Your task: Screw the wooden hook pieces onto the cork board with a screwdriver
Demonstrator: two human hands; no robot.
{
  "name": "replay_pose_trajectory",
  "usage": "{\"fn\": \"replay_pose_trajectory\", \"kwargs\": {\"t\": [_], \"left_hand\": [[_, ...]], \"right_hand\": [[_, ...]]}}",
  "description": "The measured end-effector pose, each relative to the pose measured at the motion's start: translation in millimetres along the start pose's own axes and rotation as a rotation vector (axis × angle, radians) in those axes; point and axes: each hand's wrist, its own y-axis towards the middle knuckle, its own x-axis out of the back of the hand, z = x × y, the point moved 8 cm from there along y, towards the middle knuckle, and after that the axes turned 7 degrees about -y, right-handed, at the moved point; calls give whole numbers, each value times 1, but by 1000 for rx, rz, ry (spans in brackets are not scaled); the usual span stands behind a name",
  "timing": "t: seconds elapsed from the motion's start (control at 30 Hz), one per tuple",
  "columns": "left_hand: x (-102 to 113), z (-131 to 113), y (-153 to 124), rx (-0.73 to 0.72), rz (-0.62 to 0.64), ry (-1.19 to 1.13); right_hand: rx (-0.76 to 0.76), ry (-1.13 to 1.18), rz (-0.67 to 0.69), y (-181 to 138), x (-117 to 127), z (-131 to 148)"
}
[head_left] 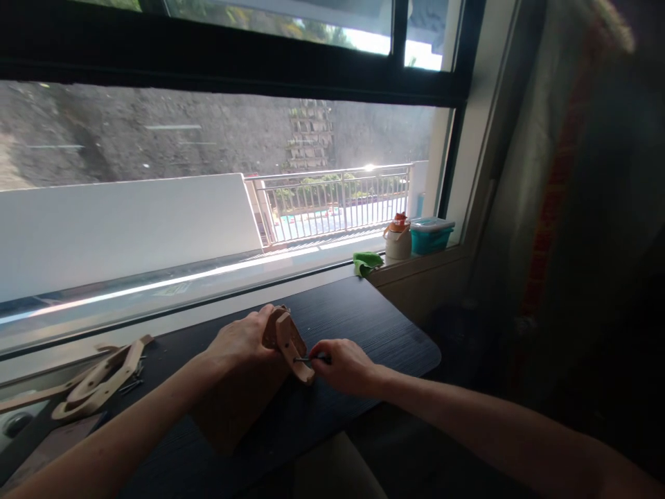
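My left hand (242, 339) is wrapped over the top of a brown wooden-looking block (236, 405) and steadies it on the dark table. Against the block's right end lies a pale, curved wooden piece (288, 343) with holes in it, tilted at an angle. Between the pinched fingers of my right hand (343, 364) is a thin dark metal rod (302, 360), its tip at the lower hole of the wooden piece. Whether it is a screw or a small driver I cannot make out. The fingertips of my left hand are partly hidden behind the block.
On the left of the dark table (374, 326) lie several curved wooden pieces (107, 378), loose screws (132, 383) and a flat, phone-like object (57, 450). A green cloth (366, 263), a pale jug (397, 242) and a teal lidded box (431, 238) stand along the window sill.
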Motion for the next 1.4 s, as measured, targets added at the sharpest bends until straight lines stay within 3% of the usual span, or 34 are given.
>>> {"fn": "replay_pose_trajectory", "kwargs": {"t": [0.13, 0.2, 0.27, 0.4, 0.57, 0.67, 0.73, 0.9, 1.13, 1.4], "left_hand": [[-2, 2, 3, -27, -11, 10], [-2, 2, 3, -33, -15, 12], [-2, 2, 2, -23, -11, 16], [-1, 1, 0, -16, -2, 12], [-1, 3, 2, -16, -4, 2], [-1, 5, 2, 2, -1, -2], [-2, 5, 2, -4, 0, -2], [-3, 6, 3, -38, -15, -4], [-2, 4, 1, -20, -14, 1], [-2, 5, -2, 25, -13, 21]], "right_hand": [[373, -503, -46, -11, 2, 36], [529, -655, -50, -17, -4, 47], [589, -705, -55, -19, -6, 49], [456, -531, -4, -13, -7, 37], [20, 135, 50, 1, -19, -5], [-103, 331, 153, 4, -30, -16], [-96, 257, 109, 5, -21, -13], [43, -229, 1, -4, 11, 14], [355, -454, -47, -14, 13, 33], [325, -559, -61, -12, 11, 36]]}}
